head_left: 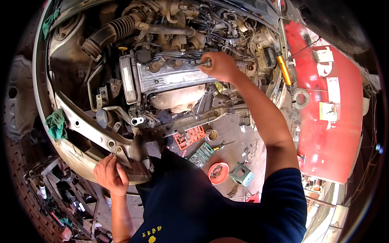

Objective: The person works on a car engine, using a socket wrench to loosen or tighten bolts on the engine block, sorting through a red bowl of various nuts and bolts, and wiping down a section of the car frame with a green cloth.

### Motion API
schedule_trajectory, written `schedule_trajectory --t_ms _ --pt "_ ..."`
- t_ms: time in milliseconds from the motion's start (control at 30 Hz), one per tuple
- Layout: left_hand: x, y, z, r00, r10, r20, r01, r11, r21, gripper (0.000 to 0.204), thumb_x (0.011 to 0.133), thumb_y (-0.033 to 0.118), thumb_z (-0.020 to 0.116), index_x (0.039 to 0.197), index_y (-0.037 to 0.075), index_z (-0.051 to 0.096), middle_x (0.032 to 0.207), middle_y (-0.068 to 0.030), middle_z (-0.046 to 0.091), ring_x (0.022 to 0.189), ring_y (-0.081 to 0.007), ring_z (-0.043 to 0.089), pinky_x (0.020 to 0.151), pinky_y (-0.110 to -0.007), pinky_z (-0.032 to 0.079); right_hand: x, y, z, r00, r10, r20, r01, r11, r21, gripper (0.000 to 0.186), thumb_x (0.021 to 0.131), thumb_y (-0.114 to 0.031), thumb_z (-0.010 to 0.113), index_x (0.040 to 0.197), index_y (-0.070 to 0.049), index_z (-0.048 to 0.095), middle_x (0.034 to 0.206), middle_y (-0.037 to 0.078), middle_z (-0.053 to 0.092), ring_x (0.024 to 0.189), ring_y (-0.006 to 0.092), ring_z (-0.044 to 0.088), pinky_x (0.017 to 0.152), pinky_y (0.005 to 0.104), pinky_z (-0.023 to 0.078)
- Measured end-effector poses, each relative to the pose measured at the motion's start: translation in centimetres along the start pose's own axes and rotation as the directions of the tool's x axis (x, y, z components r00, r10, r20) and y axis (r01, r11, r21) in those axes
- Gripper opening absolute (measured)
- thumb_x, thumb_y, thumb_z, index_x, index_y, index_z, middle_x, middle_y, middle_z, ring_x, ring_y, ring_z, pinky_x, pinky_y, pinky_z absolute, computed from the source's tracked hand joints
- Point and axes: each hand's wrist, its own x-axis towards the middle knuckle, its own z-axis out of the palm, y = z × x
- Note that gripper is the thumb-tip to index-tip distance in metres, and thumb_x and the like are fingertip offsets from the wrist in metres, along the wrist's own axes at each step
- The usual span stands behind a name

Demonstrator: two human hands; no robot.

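Navy shirt (182, 194), then engine cover (174, 77), lengthwise left-to-right

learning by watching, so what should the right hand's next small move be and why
I'd probably check the tool's seating before applying force: the right hand is closed around a metal tool over the silver engine cover, and whether its end is engaged isn't clear here. The left hand is at the car's front edge, away from the tool.
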Motion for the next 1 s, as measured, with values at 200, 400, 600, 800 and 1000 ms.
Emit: schedule_trajectory --t_ms 200,400,600,800,1000 --pt "0.0 -0.2 -0.2 1.0 0.01 0.001 -0.01 0.999 -0.038 0.021 0.085 0.005 0.069 0.105 0.002 0.072 0.11 -0.0146 0.076 0.097 -0.0339 0.071 0.092 -0.042 0.049 1.7 -1.5 0.1 0.996 0.044 -0.073 -0.051 0.994 -0.101 0.041 0.091 -0.044 0.079 0.116 -0.011 0.077 0.085 0.01 0.079 0.087 0.0309 0.077 0.08 0.0449 0.059" --pt "0.2 -0.3 0.0 1.0 -0.003 -0.01 0.002 0.998 -0.057 0.02 0.084 0.006 0.069 0.103 0.002 0.073 0.108 -0.0149 0.076 0.095 -0.0343 0.072 0.091 -0.043 0.05 2.4 0.4 0.9 0.99 0.13 -0.052 -0.122 0.984 0.133 0.046 0.088 -0.043 0.083 0.112 -0.004 0.076 0.081 0.017 0.076 0.08 0.0332 0.076 0.075 0.0439 0.057" --pt "0.1 -0.4 -0.1 1.0 -0.011 0.007 0.012 0.998 -0.055 0.022 0.083 0.006 0.069 0.104 0.002 0.073 0.107 -0.0143 0.076 0.094 -0.0332 0.072 0.091 -0.042 0.05 3.0 -0.9 0.6 0.998 0.008 -0.054 -0.011 0.999 -0.052 0.042 0.09 -0.044 0.083 0.111 -0.008 0.076 0.081 0.015 0.075 0.082 0.0334 0.075 0.075 0.0451 0.056" --pt "0.1 -0.5 -0.3 1.0 -0.015 0.017 0.016 0.999 -0.04 0.022 0.083 0.006 0.069 0.104 0.004 0.073 0.108 -0.0135 0.076 0.094 -0.0326 0.072 0.09 -0.042 0.05 4.6 -3.0 -1.7 0.987 -0.112 0.117 0.139 0.954 -0.266 0.037 0.093 -0.046 0.081 0.111 -0.014 0.076 0.086 0.011 0.077 0.09 0.0321 0.076 0.08 0.0472 0.057" --pt "0.0 -0.5 -0.3 1.0 -0.017 0.001 0.018 0.997 -0.073 0.021 0.084 0.006 0.069 0.104 0.002 0.073 0.109 -0.0147 0.076 0.096 -0.0343 0.071 0.091 -0.044 0.05 4.3 -3.4 -1.4 0.994 0.041 0.101 -0.014 0.969 -0.248 0.039 0.092 -0.047 0.082 0.114 -0.015 0.077 0.086 0.012 0.078 0.09 0.033 0.076 0.082 0.0477 0.057"
